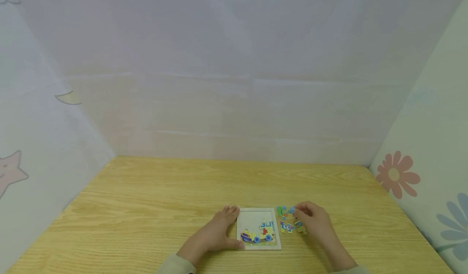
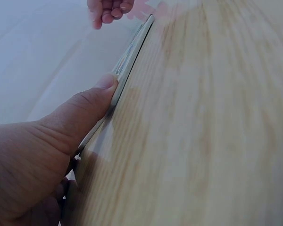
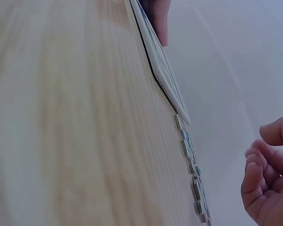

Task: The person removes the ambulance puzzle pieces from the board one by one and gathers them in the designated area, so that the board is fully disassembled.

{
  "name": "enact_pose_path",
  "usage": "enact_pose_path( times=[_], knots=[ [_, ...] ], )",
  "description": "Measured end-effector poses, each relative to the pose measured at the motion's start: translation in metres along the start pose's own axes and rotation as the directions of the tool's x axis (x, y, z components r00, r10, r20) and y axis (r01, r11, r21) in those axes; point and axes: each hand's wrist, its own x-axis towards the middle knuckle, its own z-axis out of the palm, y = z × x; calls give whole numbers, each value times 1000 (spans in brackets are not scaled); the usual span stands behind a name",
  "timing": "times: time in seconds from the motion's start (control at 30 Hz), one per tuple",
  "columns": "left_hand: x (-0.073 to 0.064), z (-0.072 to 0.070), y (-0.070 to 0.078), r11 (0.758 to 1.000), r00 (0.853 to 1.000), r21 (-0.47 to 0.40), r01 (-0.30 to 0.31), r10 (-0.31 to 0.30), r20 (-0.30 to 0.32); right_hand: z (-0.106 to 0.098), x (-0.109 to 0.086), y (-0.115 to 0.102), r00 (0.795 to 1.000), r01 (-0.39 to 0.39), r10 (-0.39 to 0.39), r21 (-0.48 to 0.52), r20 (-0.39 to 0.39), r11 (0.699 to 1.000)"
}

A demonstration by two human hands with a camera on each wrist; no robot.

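Note:
A square puzzle board (image 1: 256, 221) with a pale rim lies on the table, a partly assembled vehicle picture in its lower part. My left hand (image 1: 218, 232) rests along its left side, fingers extended near the far-left corner. The left thumb (image 2: 104, 87) presses on the board's near edge in the left wrist view. My right hand (image 1: 317, 222) hovers at the loose puzzle pieces (image 1: 287, 227) right of the board. In the right wrist view the right hand (image 3: 273, 179) has loosely bent fingers, the thumb apart from them, and no piece shows between them.
The loose pieces form a small cluster close to the board's right rim; the right hand partly covers some. A wooden table (image 1: 164, 193) spreads around them. Pale printed cloth walls (image 1: 234, 115) enclose its back and sides.

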Motion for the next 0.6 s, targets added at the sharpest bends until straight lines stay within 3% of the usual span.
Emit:
enact_pose_path(
  times=[0.6],
  knots=[
    [0, 0, 0, 1000, 1000, -8, 2, -1, 10, 19, 2, -10, 986, 156, -161, 85, 55, 984]
  ],
)
